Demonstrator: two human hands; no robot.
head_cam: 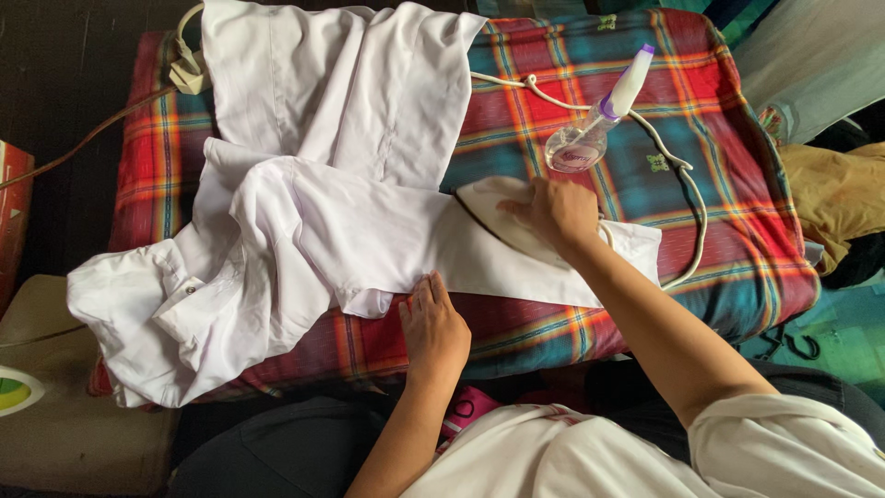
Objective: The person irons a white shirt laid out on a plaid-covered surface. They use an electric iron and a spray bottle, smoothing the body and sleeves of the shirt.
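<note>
Ironing a white shirt (304, 212) lying across the checked blanket (701, 120).
Right hand (558, 210) is gripping the iron (493, 207); left hand (433, 327), fingers flat, is pressing the sleeve at 6 o'clock, best kept pulling it smooth.

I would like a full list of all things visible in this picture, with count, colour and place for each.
shirt: one, white, spread over the left and middle of the cloth
plaid cloth: one, red, blue and green, covers the padded surface
iron: one, cream, on the shirt's sleeve
cord: one, white, loops over the right of the cloth
spray bottle: one, clear with white and purple top, lying behind the iron
yellow garment: one, at the right edge
left hand: flat on the shirt's near edge
right hand: closed on the iron
</note>
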